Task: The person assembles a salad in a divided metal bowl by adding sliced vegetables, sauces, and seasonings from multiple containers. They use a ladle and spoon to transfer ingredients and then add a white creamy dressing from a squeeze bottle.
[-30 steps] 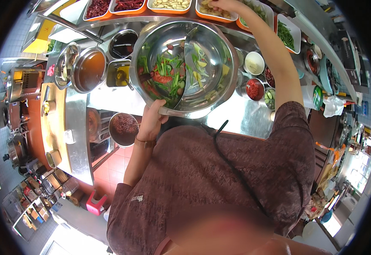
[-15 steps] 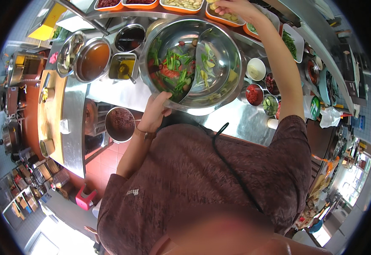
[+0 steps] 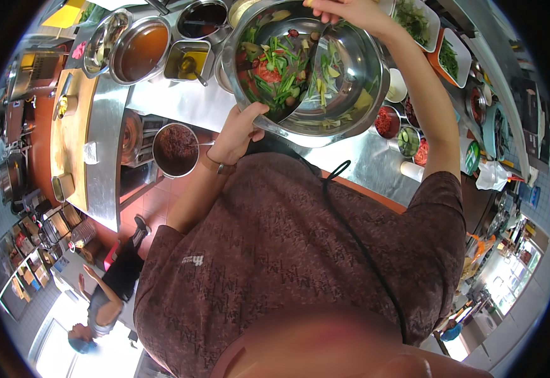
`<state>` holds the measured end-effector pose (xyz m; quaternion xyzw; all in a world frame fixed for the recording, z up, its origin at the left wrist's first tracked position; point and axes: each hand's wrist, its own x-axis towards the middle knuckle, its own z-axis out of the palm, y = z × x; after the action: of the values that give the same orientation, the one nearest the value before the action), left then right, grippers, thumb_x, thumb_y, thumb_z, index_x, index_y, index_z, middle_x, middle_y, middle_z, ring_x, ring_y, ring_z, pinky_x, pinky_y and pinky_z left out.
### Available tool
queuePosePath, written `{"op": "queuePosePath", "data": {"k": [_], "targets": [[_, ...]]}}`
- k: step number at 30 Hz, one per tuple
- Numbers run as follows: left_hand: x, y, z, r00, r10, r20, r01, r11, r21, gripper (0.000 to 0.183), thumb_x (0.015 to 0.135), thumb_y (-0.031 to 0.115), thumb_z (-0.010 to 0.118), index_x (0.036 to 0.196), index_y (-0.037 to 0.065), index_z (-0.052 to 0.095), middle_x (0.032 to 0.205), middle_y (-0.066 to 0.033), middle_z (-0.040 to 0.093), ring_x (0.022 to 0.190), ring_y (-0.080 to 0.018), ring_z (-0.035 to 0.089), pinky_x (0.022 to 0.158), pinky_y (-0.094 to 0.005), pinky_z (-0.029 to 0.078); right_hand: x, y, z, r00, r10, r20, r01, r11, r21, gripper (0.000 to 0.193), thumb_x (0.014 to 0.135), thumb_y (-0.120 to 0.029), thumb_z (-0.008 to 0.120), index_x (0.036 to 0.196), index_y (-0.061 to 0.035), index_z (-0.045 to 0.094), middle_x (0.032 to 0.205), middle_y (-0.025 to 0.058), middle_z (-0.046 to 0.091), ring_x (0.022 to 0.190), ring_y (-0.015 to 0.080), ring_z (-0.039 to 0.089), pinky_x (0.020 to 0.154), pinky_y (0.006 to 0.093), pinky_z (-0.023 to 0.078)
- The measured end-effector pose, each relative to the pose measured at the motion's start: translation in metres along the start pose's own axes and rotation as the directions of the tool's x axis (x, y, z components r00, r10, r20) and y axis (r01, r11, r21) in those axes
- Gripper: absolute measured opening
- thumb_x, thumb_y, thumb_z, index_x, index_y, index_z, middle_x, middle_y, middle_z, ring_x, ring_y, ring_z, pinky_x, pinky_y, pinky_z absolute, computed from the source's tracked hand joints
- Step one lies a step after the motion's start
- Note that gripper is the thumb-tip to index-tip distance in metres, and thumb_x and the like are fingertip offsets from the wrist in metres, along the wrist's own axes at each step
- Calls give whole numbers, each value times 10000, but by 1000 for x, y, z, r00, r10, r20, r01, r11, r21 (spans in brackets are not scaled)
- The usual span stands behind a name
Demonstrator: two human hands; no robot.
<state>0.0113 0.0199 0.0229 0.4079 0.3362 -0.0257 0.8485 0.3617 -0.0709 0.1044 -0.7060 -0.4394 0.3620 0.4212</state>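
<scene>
A shiny steel hot pot (image 3: 355,63) with a curved divider leans toward me. Its left half holds cut green scallions (image 3: 279,53), a red lump and small dark red pieces; pale and green slivers (image 3: 326,74) lie in the right half. My left hand (image 3: 236,133) is closed on the near left rim, thumb on top. Above the far rim, my right hand (image 3: 345,14) pinches something yellowish, partly cut off by the frame's top edge. Its fingers look like they hold thin slices; the exact kind is unclear.
Left of the pot stand a pot of orange-brown broth (image 3: 141,47), a dark liquid pot (image 3: 200,20) and an oil container with a ladle (image 3: 188,63). Small cups, one of red chili (image 3: 385,121), stand right. Trays of greens (image 3: 449,58) line the back right. Another person (image 3: 108,302) stands lower left.
My right hand has left a tray of yellowish slices and come over the pot's far rim. The pot sits further right and higher in view. Another person has come into sight lower left.
</scene>
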Motion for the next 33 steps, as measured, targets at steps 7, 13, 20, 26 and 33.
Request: {"op": "queuePosePath", "data": {"k": [7,13,20,26,33], "targets": [[3,-6,-9,999,28,-27,-28,1000,-10,152,965,195,653,1070,94,610,896,37,596,678,-65,484,517,-253,335,12,31,-55,875,-314,-368,71,835,-545,244,1022,-223,650,1146,-26,724,934,43,712,817,144,660,734,318,537],[6,-12,-24,998,27,-55,-29,999,-40,141,958,193,650,1044,89,608,884,25,599,639,-78,482,493,-258,324,38,56,-75,812,-520,-265,-4,450,-893,260,988,-208,669,1193,-53,708,1016,65,717,871,186,679,765,346,544],[7,-8,-30,998,33,-58,-38,997,-73,202,957,199,649,1116,84,601,928,21,609,692,-80,506,514,-266,337,117,33,-62,924,-353,146,268,328,-906,318,949,-191,691,1248,-84,689,1113,91,721,934,235,702,800,378,552],[4,-13,-38,997,33,-71,-41,994,-102,218,946,201,665,1117,85,595,923,18,609,684,-80,503,516,-264,340,153,45,-80,930,-253,266,359,474,-804,306,912,-154,680,1213,-98,667,1118,105,704,968,264,680,830,389,520],[3,-16,-50,994,33,-103,-46,991,-127,222,944,198,667,1116,79,594,914,17,606,666,-78,495,514,-261,345,157,31,-62,953,-242,182,287,530,-798,157,867,-128,671,1014,-79,651,930,122,694,836,295,668,750,425,516]]}}
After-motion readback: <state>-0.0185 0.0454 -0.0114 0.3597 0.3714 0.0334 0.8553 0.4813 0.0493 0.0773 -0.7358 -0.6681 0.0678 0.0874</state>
